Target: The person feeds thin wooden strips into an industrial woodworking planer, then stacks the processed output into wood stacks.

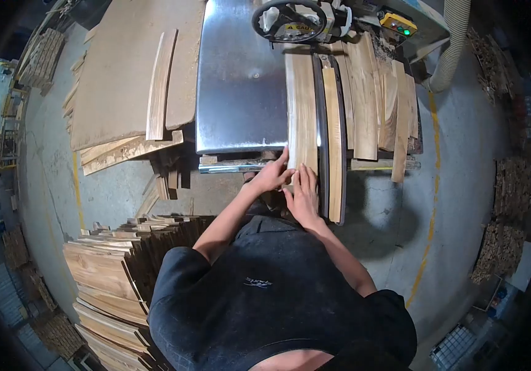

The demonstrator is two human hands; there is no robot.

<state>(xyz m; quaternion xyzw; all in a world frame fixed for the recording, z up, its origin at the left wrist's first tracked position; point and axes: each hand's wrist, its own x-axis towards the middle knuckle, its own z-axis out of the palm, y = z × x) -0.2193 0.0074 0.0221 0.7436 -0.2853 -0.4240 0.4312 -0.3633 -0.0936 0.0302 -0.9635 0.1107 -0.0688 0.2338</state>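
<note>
"CAUT" can be read on 1 yellow label (294,26) seen within the ring of the black handwheel (290,40); the shirt's (265,260) white lettering is too small. The wooden board (304,102), brown-grained with a paler left side, lies along the metal table's (240,99) right edge, overhanging its front edge. Left hand (271,176) and right hand (302,198) touch that near end; how tightly, I cannot tell.

1 camera on my head looks forward and steeply down: my shirt (278,290) fills the near foreground, my left grip (269,177) and right grip (303,198) sit mid-view, the bench (240,102) lies just beyond, dark edges curve round.
</note>
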